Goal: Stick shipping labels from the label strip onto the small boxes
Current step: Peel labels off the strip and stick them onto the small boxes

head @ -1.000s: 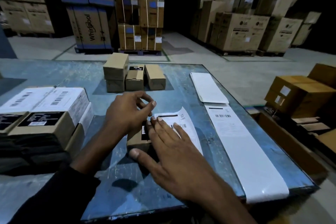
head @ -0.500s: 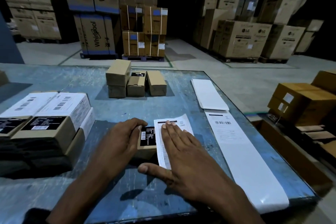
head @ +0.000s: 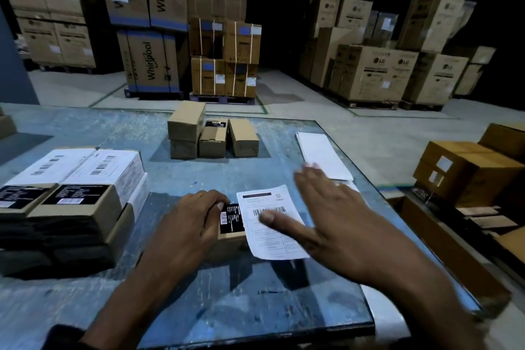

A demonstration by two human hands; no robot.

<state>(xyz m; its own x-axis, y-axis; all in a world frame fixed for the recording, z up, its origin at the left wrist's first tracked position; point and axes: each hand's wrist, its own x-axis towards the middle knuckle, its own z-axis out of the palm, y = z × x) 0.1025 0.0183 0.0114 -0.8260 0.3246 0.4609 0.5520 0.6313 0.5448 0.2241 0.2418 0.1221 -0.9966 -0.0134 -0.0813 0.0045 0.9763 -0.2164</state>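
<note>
Low in the centre of the frame, the left hand curls over a small box on the blue table, gripping it. A white shipping label lies across the box's right side — its edge overhangs. The right hand hovers spread and blurred, right of centre, thumb over the barcode. The label strip lies at the table's right edge.

My left hand sits low with fingers curled downward, thumb tucked at its inner edge, forearm running back to a dark sleeve. My right hand hangs flat, fingers straight and spread, thumb pointing left
</note>
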